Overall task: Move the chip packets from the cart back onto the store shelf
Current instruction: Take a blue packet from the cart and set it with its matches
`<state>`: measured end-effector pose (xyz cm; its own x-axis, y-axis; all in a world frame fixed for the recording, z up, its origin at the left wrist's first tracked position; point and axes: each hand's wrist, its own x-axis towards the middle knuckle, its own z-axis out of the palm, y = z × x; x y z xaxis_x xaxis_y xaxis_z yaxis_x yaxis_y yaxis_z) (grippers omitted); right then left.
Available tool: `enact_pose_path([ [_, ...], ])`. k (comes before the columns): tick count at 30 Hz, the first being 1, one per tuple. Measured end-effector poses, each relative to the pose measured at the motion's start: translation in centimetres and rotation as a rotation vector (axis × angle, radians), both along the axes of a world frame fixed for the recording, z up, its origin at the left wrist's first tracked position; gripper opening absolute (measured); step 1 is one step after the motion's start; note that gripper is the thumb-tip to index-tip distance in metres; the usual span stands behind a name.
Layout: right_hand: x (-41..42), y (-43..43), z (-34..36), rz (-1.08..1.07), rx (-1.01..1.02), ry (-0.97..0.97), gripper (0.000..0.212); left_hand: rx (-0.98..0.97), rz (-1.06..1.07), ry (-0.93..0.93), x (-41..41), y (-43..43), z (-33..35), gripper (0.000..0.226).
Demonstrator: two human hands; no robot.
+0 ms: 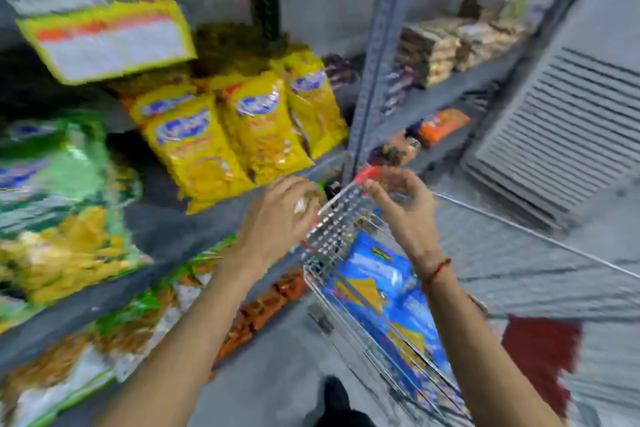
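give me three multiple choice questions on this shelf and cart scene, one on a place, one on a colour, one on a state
1. Where is the blue packet?
A. on the top shelf
B. inside the wire cart
C. on the floor mat

2. What colour are the packets standing on the shelf just beyond the left hand?
A. yellow
B. purple
C. white

3. What is the right hand doing?
A. pinching the blue packet
B. resting flat on the shelf
C. raised above the cart with fingers curled and no packet in its grip

Answers:
1 B, the blue packet lies behind the cart's wire bars.
2 A, the upright row is yellow with blue logos.
3 C, the curled fingers show only air between them, though the picture is blurred.
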<state>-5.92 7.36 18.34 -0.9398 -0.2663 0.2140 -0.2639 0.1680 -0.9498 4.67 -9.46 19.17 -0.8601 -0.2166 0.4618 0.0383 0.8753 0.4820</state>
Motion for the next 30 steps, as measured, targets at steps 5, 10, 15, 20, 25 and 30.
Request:
enact_pose_path([
  [5, -3.8, 6.4, -11.6, -0.174, 0.183, -0.302, 0.025, 0.129, -0.162, -0.412, -6.3, 3.5, -9.1, 0.048],
  [10, -4.4, 9.6, -22.3, -0.265, 0.357, -0.675, 0.040, 0.222, -0.202, -0.778, -11.1, 5.6, -16.7, 0.037],
  [15, -3.6, 8.8, -29.6, -0.265, 0.305, -1.025, 0.072, 0.197, -0.143, -1.162, -14.8, 4.8, -24.4, 0.047],
  [20, -5.2, 7.1, -33.6, -0.341, 0.158, -1.145, 0.089, 0.329, -0.042, -1.292, -18.0, 4.5, -29.5, 0.054],
  [25, -7.1, 6.7, -36.7, -0.368, 0.127, -1.157, 0.091, 0.582, 0.074, -1.327, -19.6, 5.6, -33.6, 0.074],
  [30, -8.2, 7.0, -37.9, -0.353, 0.002, -1.182, 0.087, 0.712, 0.023, -1.415, -19.2, 5.8, -34.3, 0.066],
])
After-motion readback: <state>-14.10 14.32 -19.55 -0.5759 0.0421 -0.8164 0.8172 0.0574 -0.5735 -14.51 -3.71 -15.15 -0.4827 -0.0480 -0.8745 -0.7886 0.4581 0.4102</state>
